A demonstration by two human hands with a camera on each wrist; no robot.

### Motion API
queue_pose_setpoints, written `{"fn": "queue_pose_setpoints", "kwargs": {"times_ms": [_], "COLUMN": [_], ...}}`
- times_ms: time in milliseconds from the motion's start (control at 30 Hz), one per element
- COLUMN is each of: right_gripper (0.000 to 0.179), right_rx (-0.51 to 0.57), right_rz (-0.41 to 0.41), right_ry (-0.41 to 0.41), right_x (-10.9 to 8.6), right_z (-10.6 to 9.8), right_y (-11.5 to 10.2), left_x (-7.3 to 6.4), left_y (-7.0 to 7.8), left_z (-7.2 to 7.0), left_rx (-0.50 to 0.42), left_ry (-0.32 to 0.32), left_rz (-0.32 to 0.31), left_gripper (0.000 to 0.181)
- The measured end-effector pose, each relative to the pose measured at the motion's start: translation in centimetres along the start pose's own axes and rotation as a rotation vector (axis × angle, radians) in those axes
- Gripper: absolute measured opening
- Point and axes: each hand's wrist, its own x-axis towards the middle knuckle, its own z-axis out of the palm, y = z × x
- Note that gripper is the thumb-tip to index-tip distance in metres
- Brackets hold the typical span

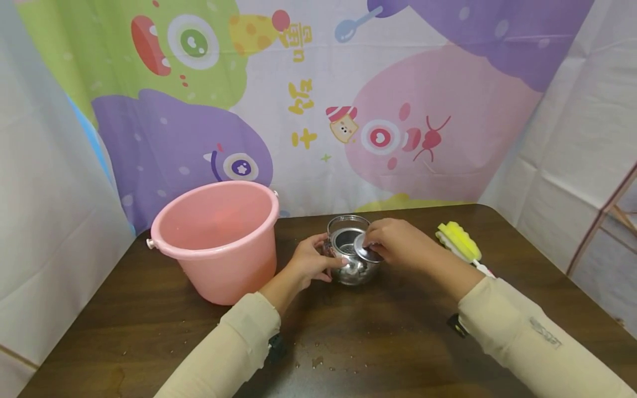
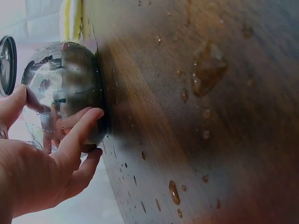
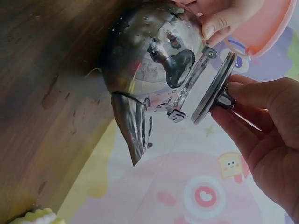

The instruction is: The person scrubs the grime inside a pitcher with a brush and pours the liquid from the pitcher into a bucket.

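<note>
A shiny round metal teapot [image 1: 354, 275] stands on the table, with its top opening uncovered and an arched handle [image 1: 348, 219] raised behind it. Around the left side of its body my left hand [image 1: 309, 260] holds it, thumb toward the top and fingers low on the side, as the left wrist view shows. My right hand [image 1: 400, 243] pinches the knob of the round metal lid [image 3: 212, 95]. Tilted, the lid hangs apart from the rim, near the opening's right side. A pointed spout [image 3: 131, 128] shows in the right wrist view. Water drops cling to the pot [image 2: 81, 70].
To the left stands a large pink bucket [image 1: 234, 271]. A yellow and white sponge brush [image 1: 460, 241] lies at the right, beyond my right forearm. Water drops [image 1: 317, 362] are scattered over the dark wooden table [image 1: 388, 354]. A cartoon-printed cloth [image 1: 308, 182] hangs behind the table.
</note>
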Motion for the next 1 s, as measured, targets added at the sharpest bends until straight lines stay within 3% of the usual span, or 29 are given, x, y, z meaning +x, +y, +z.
{"fn": "queue_pose_setpoints", "kwargs": {"times_ms": [367, 1000], "right_gripper": [0.016, 0.018], "right_rx": [0.013, 0.029], "right_rz": [-0.009, 0.048], "right_ry": [0.024, -0.024], "right_x": [-2.9, -7.2], "right_z": [-0.2, 0.5], "right_y": [-0.1, 0.7], "left_x": [0.0, -0.1], "left_y": [-0.1, 0.0], "left_z": [0.0, 0.1], "left_rx": [-0.005, -0.017], "left_ry": [-0.008, -0.006], "left_rz": [0.016, 0.01], "left_gripper": [0.083, 0.084]}}
